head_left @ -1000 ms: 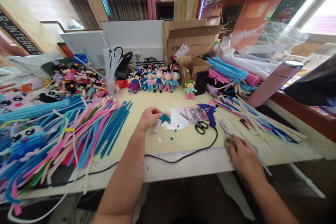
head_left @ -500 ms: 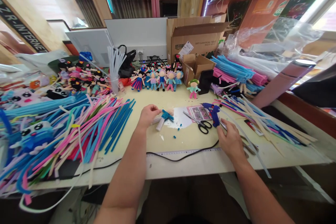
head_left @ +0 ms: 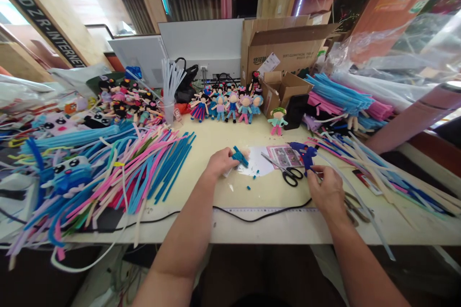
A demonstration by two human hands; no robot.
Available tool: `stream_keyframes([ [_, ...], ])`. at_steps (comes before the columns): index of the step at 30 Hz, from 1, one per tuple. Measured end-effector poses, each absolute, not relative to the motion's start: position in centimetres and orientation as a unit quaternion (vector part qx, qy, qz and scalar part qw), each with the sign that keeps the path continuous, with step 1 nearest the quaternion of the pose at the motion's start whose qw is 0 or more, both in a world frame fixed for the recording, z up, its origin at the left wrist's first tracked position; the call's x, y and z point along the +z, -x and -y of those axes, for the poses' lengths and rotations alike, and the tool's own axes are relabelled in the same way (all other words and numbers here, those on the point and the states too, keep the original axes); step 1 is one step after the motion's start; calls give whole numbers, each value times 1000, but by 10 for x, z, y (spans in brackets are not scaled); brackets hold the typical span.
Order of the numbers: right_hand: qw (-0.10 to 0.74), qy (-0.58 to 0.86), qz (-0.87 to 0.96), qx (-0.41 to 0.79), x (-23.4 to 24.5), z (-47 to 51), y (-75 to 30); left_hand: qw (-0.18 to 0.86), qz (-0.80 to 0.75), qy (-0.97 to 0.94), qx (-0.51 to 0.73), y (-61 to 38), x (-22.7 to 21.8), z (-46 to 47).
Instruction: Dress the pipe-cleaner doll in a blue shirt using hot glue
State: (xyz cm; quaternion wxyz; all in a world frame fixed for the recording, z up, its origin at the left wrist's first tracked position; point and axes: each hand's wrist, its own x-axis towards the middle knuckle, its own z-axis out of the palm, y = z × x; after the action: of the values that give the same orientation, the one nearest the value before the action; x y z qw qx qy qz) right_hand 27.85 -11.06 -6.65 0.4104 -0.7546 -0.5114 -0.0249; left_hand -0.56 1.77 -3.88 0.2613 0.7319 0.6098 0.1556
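Observation:
My left hand [head_left: 221,162] pinches the edge of a small teal figure [head_left: 239,157] of bent pipe cleaner, low over the table. A pale part shows at its far end, beside a sheet of white paper [head_left: 262,162] with teal snippets. My right hand [head_left: 327,191] has its thumb and fingers closed at the lower end of the handle of a blue hot glue gun [head_left: 306,153]. The gun's nozzle points left, and a clear glue stick trails from its back. Black-handled scissors [head_left: 292,175] lie open to the left of the gun, partly over a printed card [head_left: 284,156].
Loose pipe cleaners [head_left: 108,172] cover the left side, and more bundles [head_left: 340,96] lie at right. Small dolls [head_left: 230,105] stand at the back before a cardboard box [head_left: 284,53]. A black cable [head_left: 248,220] crosses the front; pliers [head_left: 356,208] lie beside my right hand.
My left hand has moved onto the teal figure and hides more of its near side. My right fingers have drawn together at the glue gun's handle. The view has shifted left.

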Motion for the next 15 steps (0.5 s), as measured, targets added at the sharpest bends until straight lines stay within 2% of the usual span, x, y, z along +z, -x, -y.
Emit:
stream_keyframes([
  [4,387,706,583,110,-45,109,-253,378,-562,-652,341,7,-44,-26],
  [7,355,683,619,153,-35,104,-240,479,-487,-586,436,7,-34,-29],
  [11,338,700,594,204,-36,101,-235,555,-462,-521,455,2,-11,-26],
  [15,317,652,653,217,-44,98,-226,623,-438,-475,441,-7,-6,-23],
])
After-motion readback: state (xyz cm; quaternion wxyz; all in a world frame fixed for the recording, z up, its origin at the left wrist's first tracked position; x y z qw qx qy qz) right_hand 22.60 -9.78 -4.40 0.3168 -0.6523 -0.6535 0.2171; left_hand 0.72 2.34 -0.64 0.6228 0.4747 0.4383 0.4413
